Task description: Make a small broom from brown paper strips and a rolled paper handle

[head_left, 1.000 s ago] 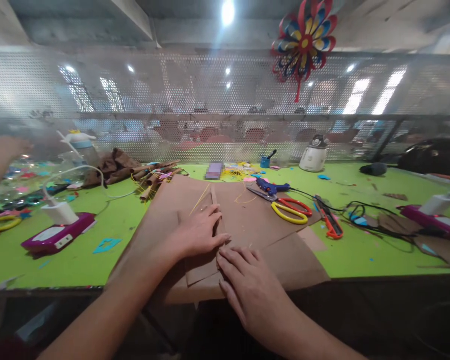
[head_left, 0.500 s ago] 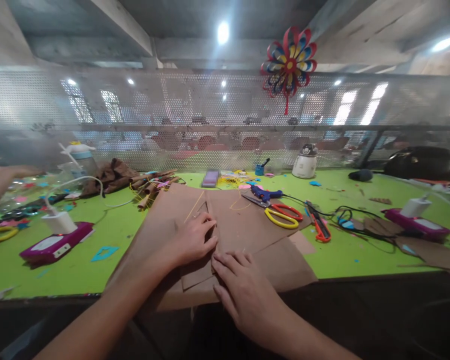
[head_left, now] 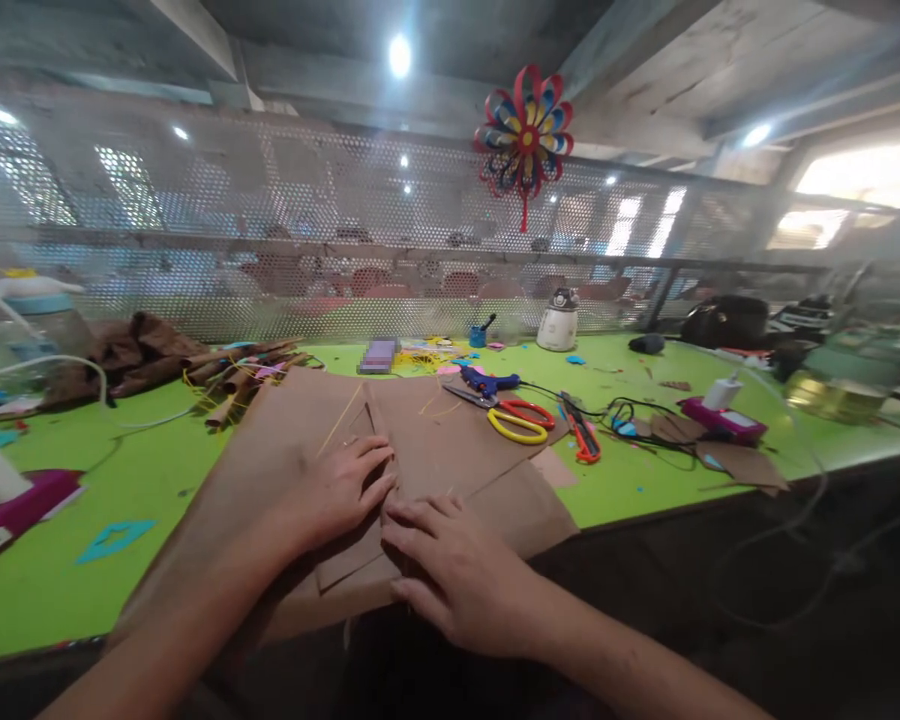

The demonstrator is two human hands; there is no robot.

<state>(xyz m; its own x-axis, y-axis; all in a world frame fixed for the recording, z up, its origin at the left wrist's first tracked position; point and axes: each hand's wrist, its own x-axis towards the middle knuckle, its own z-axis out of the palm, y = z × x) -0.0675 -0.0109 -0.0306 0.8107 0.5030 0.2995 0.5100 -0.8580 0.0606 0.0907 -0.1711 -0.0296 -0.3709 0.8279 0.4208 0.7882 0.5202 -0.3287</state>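
Observation:
A large sheet of brown paper (head_left: 450, 430) lies on the table in front of me, with a narrow rolled or folded ridge running down a smaller piece on it. My left hand (head_left: 349, 485) rests on this smaller piece, its fingers curled and pressed against the ridge from the left. Just nearer to me, my right hand (head_left: 457, 570) closes over the lower end of the ridge, thumb underneath and fingers on top. A thin yellow string (head_left: 341, 418) lies above my left hand. Scissors (head_left: 521, 420) with red and yellow handles and a blue glue gun (head_left: 487, 378) lie at the sheet's right.
An orange utility knife (head_left: 583, 435) and black cables lie to the right. Brown paper rolls with yellow strings (head_left: 247, 380) are at the left. Purple power strips (head_left: 727, 420) stand on both sides. A white bottle (head_left: 558, 322) stands before the perforated screen (head_left: 435, 240).
The view has swung to the right, so a glass jug now shows at the right edge. Both hands stay at the same ridge of the paper, with hardly any movement along it.

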